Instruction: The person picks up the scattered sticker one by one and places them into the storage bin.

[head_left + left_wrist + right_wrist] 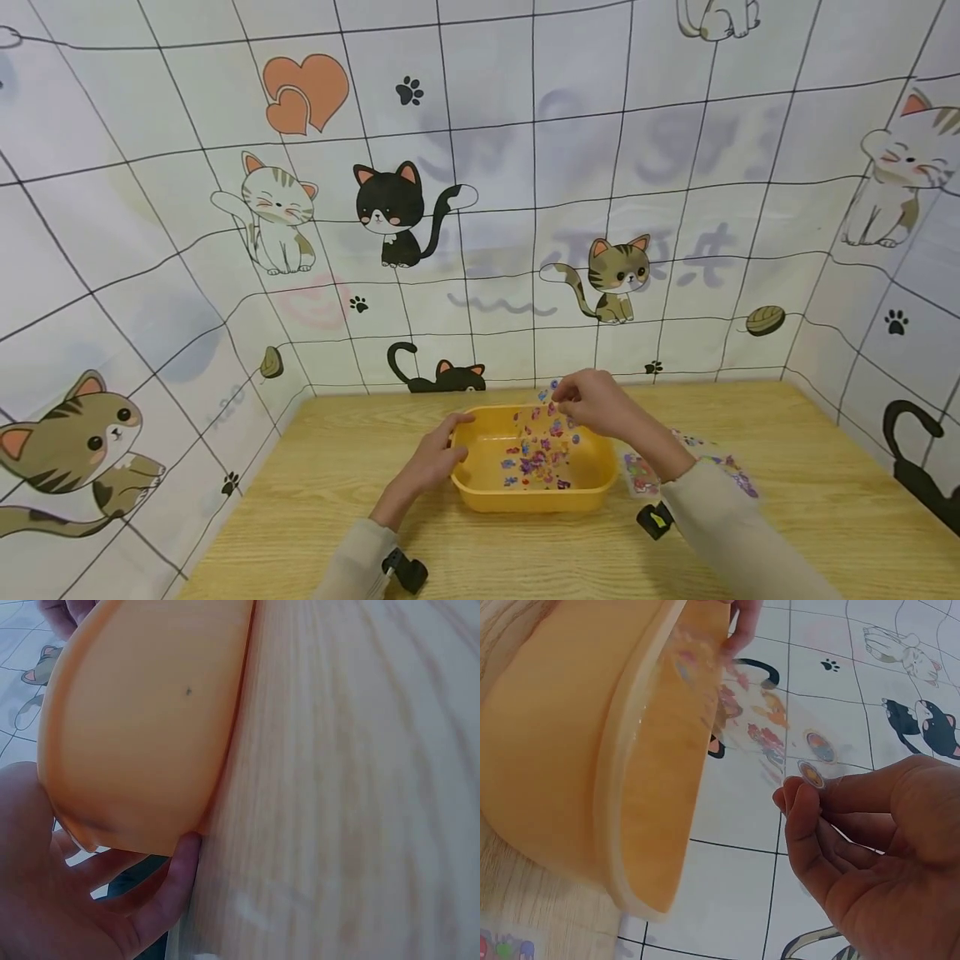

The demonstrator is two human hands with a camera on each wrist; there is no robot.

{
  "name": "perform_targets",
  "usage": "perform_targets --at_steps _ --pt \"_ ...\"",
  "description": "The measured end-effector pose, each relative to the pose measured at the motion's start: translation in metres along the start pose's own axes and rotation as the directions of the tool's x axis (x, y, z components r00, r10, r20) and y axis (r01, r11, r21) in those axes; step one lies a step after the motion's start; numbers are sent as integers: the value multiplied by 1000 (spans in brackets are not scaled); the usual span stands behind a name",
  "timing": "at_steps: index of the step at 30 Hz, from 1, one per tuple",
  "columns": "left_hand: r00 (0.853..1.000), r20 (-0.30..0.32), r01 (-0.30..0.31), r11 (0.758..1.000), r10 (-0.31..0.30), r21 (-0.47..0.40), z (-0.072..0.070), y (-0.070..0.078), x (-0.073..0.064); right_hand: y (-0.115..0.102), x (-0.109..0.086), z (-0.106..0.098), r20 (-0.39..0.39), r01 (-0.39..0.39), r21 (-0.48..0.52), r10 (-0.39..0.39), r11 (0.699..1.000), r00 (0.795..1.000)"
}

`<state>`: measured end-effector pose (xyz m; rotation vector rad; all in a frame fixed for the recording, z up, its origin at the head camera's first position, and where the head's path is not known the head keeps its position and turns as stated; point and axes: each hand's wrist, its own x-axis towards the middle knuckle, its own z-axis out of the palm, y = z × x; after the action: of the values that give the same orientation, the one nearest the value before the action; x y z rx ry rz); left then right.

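A yellow plastic basin (532,501) stands on the wooden table. My left hand (433,457) grips its left rim, and in the left wrist view the fingers (184,874) lie along the basin's outer wall (150,735). Over the basin's far right side, my right hand (596,404) pinches a clear sheet of small colourful stickers (765,739) between thumb and fingertips. The sheet hangs down toward the basin, its printed figures partly blurred in the right wrist view. Small purple, pink and blue pieces (536,462) show within the basin's outline, overlapped by the sheet in the head view.
More colourful sticker sheets (641,477) lie on the table (337,483) right of the basin, partly hidden by the right forearm. A cat-patterned tiled sheet (495,250) walls the table at the back and sides. Small black cameras (405,571) sit at both wrists.
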<state>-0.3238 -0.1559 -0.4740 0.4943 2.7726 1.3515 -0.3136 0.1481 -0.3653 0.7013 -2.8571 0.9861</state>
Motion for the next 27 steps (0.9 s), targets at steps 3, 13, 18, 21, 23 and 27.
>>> perform_targets --at_steps 3,13,18,21,23,27 --pt "1000 -1 12 1000 -12 2 -1 0 0 -2 6 3 23 1 15 -1 1000 1000" --pt "1000 6 7 1000 -7 0 0 2 -1 -9 20 13 109 35 -18 -32 999 993" --pt "1000 3 -7 1000 7 -12 1 2 0 -10 24 16 145 45 -26 -41 999 989" --pt "1000 6 -9 1000 9 -15 1 1 0 -9 27 19 171 42 4 -42 999 984" --pt "1000 9 -8 1000 8 -17 1 1 0 -8 29 21 188 41 19 -44 999 981" --pt "1000 12 -5 1000 5 -20 1 1 0 -9 31 22 210 45 6 -45 999 977"
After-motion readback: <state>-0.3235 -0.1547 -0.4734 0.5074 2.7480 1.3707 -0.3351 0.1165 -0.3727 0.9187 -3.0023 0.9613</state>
